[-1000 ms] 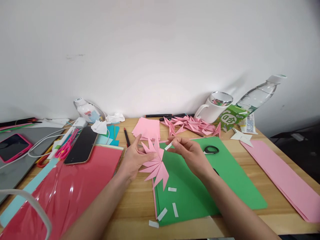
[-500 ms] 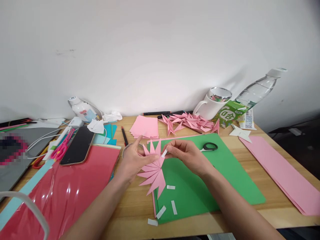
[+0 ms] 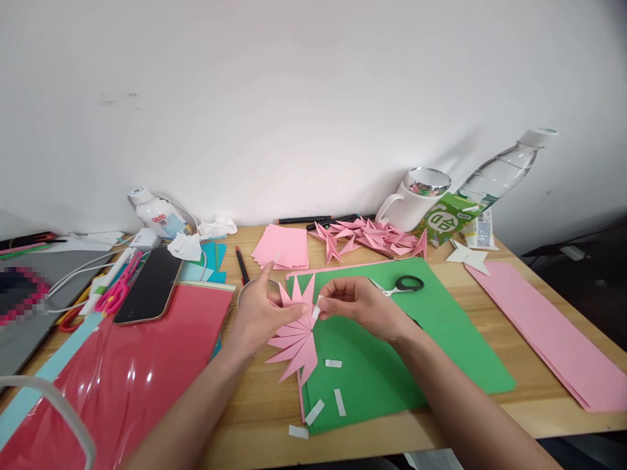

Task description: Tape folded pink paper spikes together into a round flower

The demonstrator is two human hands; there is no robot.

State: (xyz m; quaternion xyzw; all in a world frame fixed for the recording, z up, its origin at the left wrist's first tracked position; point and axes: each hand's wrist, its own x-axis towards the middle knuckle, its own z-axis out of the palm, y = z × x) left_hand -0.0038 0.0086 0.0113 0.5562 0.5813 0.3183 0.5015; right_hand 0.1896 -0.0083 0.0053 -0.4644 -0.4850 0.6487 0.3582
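My left hand (image 3: 262, 316) grips a pink folded-paper fan (image 3: 296, 349) with long pointed petals, its thumb lying across the upper petals. A small white strip (image 3: 317, 307), apparently tape, is pinched between the thumb and fingers of my right hand (image 3: 355, 307), at the fan's right edge; whether it touches the paper I cannot tell. Below the hands, several more white strips (image 3: 334, 363) lie on the green paper (image 3: 382, 385) and the table edge beside it. Partly hidden behind my left hand is a round tape roll (image 3: 241, 297).
Black-handled scissors (image 3: 409, 283) rest on the green paper. Behind are pink paper squares (image 3: 281, 245) and a heap of folded pink pieces (image 3: 372, 236). A white mug (image 3: 411, 202), green box (image 3: 443, 222) and bottle (image 3: 504, 170) stand at the right. Left lie a phone (image 3: 149, 284) and red sheets (image 3: 132, 365).
My right hand has brought the white strip to the fan's right edge and turned it more upright. The fan is tilted slightly differently in my left hand. The whole view has shifted a little.
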